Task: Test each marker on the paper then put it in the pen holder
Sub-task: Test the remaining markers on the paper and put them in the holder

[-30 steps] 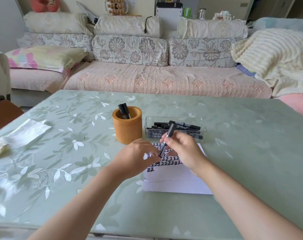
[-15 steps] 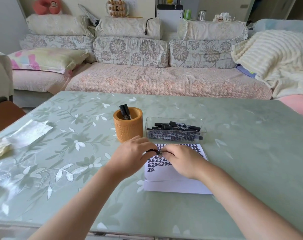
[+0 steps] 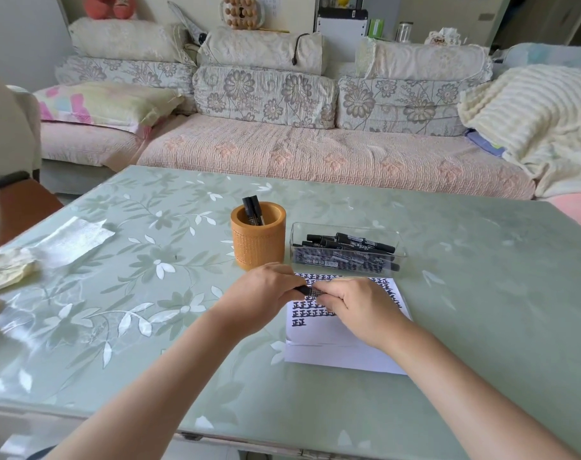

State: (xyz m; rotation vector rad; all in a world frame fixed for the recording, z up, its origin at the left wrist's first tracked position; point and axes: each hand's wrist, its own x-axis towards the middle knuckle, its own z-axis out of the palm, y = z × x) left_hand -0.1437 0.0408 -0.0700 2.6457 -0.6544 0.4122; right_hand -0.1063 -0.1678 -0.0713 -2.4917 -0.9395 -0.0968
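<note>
Head view: left hand [image 3: 266,293] and right hand [image 3: 358,303] both grip one slim black marker [image 3: 310,290] horizontally, fingers curled round its ends, just over the white paper sheet [image 3: 335,356]. Cap state unclear, since the fingers hide most of it. Behind, the orange cylindrical pen holder [image 3: 257,242] has two black markers [image 3: 252,210]; the clear plastic tray [image 3: 398,242] beside it holds more.

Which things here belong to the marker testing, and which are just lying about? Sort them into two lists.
Job: marker, gripped by left hand and right hand; paper with test marks; orange pen holder with two markers in it; clear tray of markers.

Lying about: white wrapper and crumpled tissue at far left; sofa; cream blanket; pastel pillow.
</note>
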